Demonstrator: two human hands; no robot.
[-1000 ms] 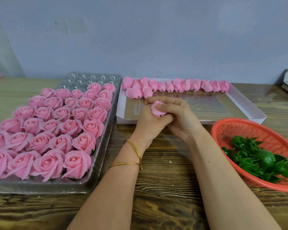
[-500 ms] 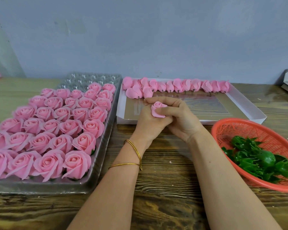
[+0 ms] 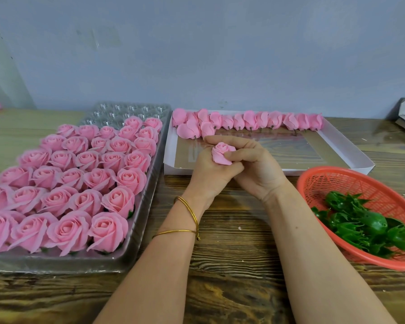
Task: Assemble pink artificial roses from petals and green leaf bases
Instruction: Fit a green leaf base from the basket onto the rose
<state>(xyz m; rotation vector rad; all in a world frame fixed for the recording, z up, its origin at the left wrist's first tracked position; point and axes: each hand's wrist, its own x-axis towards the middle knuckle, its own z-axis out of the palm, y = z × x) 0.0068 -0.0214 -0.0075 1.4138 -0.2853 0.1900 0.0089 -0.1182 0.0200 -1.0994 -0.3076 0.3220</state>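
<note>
Small pink foam rosebud (image 3: 222, 153) stood near upright, spiral face upward, gripped between curled fingers (image 3: 241, 156) of left hand (image 3: 212, 175) and right hand (image 3: 257, 169).

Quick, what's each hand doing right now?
Left hand: grips the pink rose bud from below.
Right hand: pinches the same bud, fingers curled over it.

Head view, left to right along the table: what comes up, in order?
Clear tray of finished roses → left hand → held rose → right hand → red basket with green leaf bases. The white box overlaps the hands, so it is left out.
</note>
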